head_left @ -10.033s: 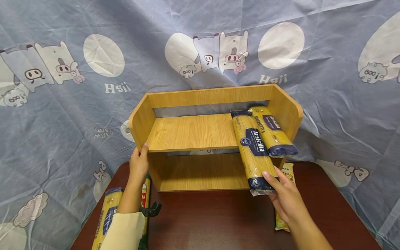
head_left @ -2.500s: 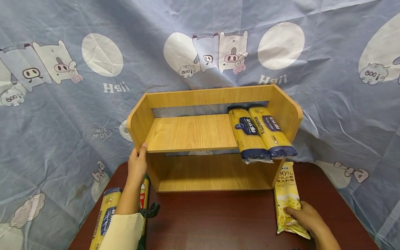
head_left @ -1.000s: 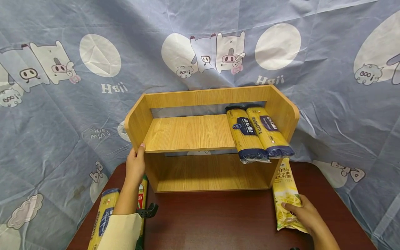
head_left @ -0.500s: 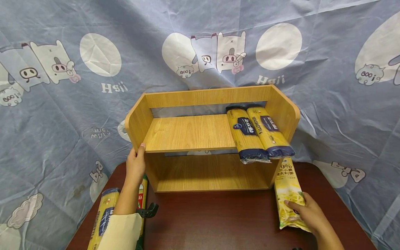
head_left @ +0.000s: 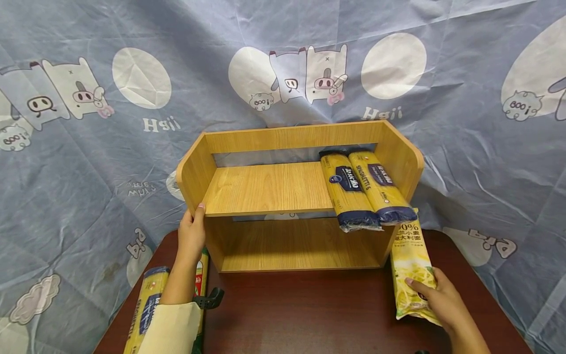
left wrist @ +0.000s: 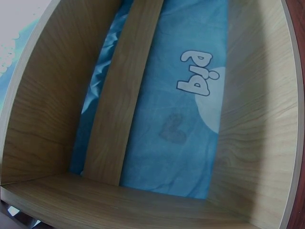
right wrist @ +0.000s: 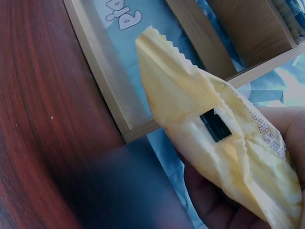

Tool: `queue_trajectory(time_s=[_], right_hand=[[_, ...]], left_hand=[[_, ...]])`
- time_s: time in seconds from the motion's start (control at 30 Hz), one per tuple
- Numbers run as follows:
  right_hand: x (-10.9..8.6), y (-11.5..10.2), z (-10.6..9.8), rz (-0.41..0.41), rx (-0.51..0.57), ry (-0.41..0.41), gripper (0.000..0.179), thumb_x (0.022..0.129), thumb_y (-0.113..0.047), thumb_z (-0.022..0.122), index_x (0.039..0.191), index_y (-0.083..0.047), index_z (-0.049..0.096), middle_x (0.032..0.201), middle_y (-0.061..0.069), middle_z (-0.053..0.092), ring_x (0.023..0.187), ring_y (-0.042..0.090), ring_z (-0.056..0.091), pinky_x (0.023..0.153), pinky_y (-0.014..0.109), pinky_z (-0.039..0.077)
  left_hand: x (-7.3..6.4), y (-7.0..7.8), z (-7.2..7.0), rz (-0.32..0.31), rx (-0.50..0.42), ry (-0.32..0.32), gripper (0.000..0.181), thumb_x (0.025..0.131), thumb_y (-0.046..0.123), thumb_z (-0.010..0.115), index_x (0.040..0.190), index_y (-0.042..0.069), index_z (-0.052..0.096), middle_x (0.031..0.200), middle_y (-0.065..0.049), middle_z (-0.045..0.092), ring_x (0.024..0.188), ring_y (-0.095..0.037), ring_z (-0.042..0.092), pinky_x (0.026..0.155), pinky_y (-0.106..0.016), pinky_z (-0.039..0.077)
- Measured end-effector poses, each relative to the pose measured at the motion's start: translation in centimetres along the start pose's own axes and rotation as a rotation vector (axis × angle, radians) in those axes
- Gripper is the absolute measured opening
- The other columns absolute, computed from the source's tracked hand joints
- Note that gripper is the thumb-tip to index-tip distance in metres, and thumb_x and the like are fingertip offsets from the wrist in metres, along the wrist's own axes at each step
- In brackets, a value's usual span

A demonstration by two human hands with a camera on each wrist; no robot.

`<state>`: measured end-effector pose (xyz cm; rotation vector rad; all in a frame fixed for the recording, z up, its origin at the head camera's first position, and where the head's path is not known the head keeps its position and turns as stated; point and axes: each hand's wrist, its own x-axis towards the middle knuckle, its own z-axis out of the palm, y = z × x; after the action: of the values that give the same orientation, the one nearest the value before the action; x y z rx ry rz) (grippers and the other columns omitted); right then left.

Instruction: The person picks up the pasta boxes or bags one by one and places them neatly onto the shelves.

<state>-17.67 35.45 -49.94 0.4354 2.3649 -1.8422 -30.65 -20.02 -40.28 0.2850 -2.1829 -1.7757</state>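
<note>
My left hand (head_left: 191,233) grips the left side panel of a two-tier wooden shelf (head_left: 269,187), thumb at the front edge of the upper board. In my right hand (head_left: 444,300) is a yellow bag of pasta (head_left: 409,258), held near its lower end with the thumb on top, right of the shelf. The right wrist view shows this pasta bag (right wrist: 190,105) end-on and raised over the table, fingers curled beneath. Two blue-and-yellow spaghetti packs lie side by side at the right of the upper board: a left pack (head_left: 347,189) and a right pack (head_left: 382,189), front ends overhanging.
On the dark red table (head_left: 305,314), another spaghetti pack (head_left: 143,309) lies at the left, partly behind my left sleeve (head_left: 172,327). Beside it is a green-and-red package (head_left: 201,275), mostly hidden by the forearm. A patterned cloth (head_left: 283,113) hangs behind the shelf.
Earlier my right hand set the second spaghetti pack on the upper board, then took hold of the pasta bag on the table. The bag has since risen slightly. My left hand keeps its grip.
</note>
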Motion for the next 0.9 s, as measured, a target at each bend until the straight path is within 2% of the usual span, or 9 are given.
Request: queue_trajectory(time_s=[0.23, 0.37, 0.63, 0.9], right_hand=[[-0.4, -0.5, -0.1, -0.024, 0.044, 0.030, 0.076, 0.099, -0.029, 0.067, 0.147, -0.002, 0.015, 0.092, 0.002, 0.068, 0.075, 0.023, 0.073, 0.068, 0.043, 0.062], [-0.6, -0.7, -0.2, -0.047, 0.031, 0.040, 0.073, 0.099, -0.031, 0.066, 0.147, -0.003, 0.018, 0.093, 0.000, 0.068, 0.076, 0.022, 0.073, 0.068, 0.043, 0.061], [-1.1, -1.2, -0.1, -0.110, 0.104, 0.060, 0.042, 0.099, -0.025, 0.067, 0.125, -0.027, 0.034, 0.088, -0.004, 0.069, 0.072, 0.021, 0.073, 0.064, 0.043, 0.062], [-1.7, -1.9, -0.2, -0.177, 0.196, 0.075, 0.039, 0.098, -0.016, 0.067, 0.121, -0.029, 0.038, 0.084, -0.006, 0.070, 0.067, 0.021, 0.073, 0.058, 0.043, 0.061]], left_hand=[[-0.1, 0.1, 0.0, 0.003, 0.009, 0.003, 0.064, 0.101, 0.061, 0.044, 0.146, 0.016, 0.051, 0.143, -0.019, 0.055, 0.127, -0.034, 0.051, 0.110, -0.051, 0.039], [-0.1, 0.1, 0.0, -0.004, 0.000, 0.001, 0.064, 0.101, 0.061, 0.044, 0.145, 0.016, 0.051, 0.142, -0.019, 0.055, 0.127, -0.034, 0.051, 0.110, -0.051, 0.038], [0.0, 0.2, -0.1, 0.003, 0.012, -0.001, 0.064, 0.101, 0.061, 0.044, 0.145, 0.015, 0.051, 0.141, -0.019, 0.055, 0.127, -0.035, 0.051, 0.110, -0.051, 0.038], [0.0, 0.1, 0.0, 0.001, 0.013, 0.002, 0.065, 0.100, 0.063, 0.044, 0.144, 0.016, 0.052, 0.141, -0.019, 0.055, 0.127, -0.035, 0.051, 0.110, -0.051, 0.039]])
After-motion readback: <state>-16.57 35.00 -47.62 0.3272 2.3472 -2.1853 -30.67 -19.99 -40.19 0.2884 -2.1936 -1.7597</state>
